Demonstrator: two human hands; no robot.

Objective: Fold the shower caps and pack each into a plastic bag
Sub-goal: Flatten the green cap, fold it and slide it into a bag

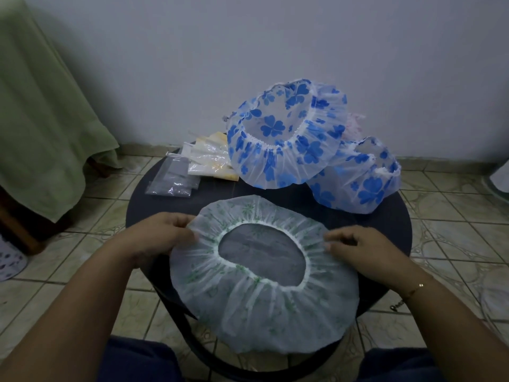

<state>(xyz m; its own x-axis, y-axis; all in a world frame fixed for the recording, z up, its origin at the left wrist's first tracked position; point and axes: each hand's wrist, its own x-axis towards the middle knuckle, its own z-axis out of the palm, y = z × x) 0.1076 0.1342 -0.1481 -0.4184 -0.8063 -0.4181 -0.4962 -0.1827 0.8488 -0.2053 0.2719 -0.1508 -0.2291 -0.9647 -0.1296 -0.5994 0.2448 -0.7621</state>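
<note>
On a round dark table (143, 205), a green-patterned shower cap (248, 307) lies flat, opening up; behind it sit two blue-flowered caps (283, 150) and plastic bags (176, 180). The left hand (162, 235) pinches its left edge, the right hand (360, 246) its right.

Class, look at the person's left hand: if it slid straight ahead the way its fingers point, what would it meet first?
The left hand points rightward across the green-print shower cap it already pinches, so it would push further over that cap, probably toward the right hand. Depth is uncertain.
</note>
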